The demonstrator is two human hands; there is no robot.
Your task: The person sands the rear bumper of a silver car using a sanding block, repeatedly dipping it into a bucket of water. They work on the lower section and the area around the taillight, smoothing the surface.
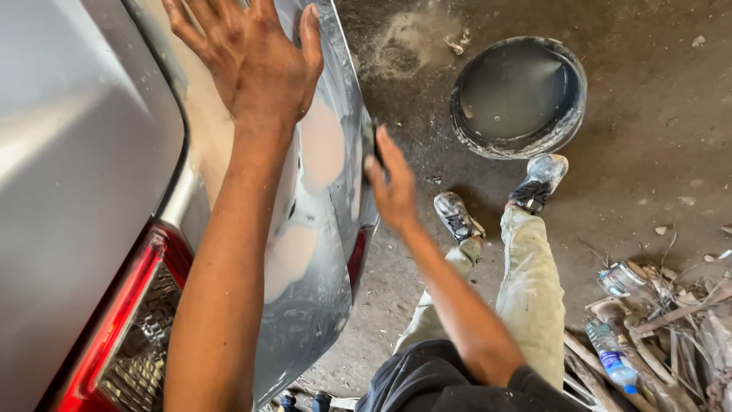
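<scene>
My left hand [252, 57] lies flat with fingers spread on the silver rear bumper [313, 305] of a car, near its top. The bumper carries pale filler patches [320, 149] and dull sanded areas. My right hand [390, 187] presses a small dark sanding block [369, 141] against the bumper's right side, fingers wrapped round it. Most of the block is hidden by the fingers and the panel's curve.
A red tail light [114, 328] sits at lower left under the silver body panel [69, 152]. A round tub of murky water [518, 95] stands on the dirty concrete floor. My legs and shoes [457, 217] stretch toward it. A plastic bottle [610, 355] and scrap litter the lower right.
</scene>
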